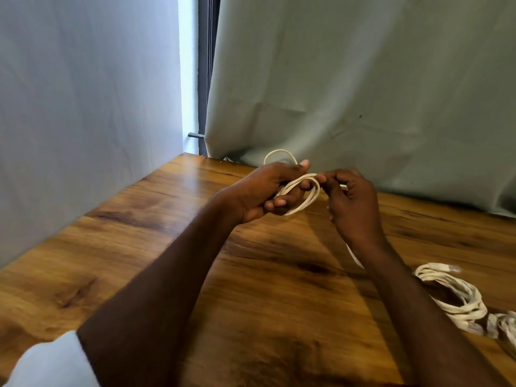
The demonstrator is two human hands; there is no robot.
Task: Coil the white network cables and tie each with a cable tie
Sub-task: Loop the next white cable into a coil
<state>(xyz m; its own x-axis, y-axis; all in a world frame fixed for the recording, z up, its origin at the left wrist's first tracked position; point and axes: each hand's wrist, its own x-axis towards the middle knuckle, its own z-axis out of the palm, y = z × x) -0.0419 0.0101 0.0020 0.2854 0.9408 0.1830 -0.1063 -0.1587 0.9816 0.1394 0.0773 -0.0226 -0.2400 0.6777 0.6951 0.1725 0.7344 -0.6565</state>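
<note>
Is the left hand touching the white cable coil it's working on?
Touching. The head view shows the left hand with fingers curled through the loops of the cable coil, held above the table.

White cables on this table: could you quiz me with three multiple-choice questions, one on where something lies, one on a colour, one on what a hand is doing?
1. Where do the spare coiled cables lie?
A. On the table, near the person's right arm
B. On the floor
C. Hung on the curtain

2. What colour is the curtain behind the table?
A. Red
B. Pale green
C. Black

3. What is the left hand doing?
A. Lying flat on the table
B. Hanging idle and empty
C. Gripping loops of the white cable

Answers: 1 A, the bundle rests on the wood at the lower right. 2 B, the cloth is a soft green. 3 C, the fingers curl round the loops, while the right hand pinches the cable beside them.
</note>
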